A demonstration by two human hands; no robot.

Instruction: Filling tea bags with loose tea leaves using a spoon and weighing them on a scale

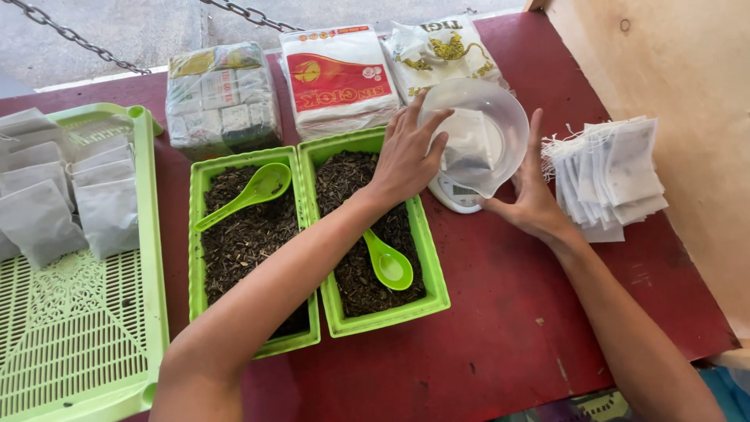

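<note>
table [500, 328]: dark red
tubs [433, 258]: lime green, dark brown tea leaves [238, 234]
spoons [388, 264]: lime green
bowl [500, 117]: clear
sachets [605, 176], 3 o'clock: white
slatted tray [78, 344], 9 o'clock: lime green

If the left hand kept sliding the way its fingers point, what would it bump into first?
The left hand points up and right, fingertips already at the rim of the clear plastic bowl on the white scale. It would probably meet that bowl first; the packets behind look farther off.

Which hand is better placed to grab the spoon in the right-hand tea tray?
Left. The left hand hovers over that tray, nearer the green spoon. The right hand steadies the clear bowl on the scale.
</note>
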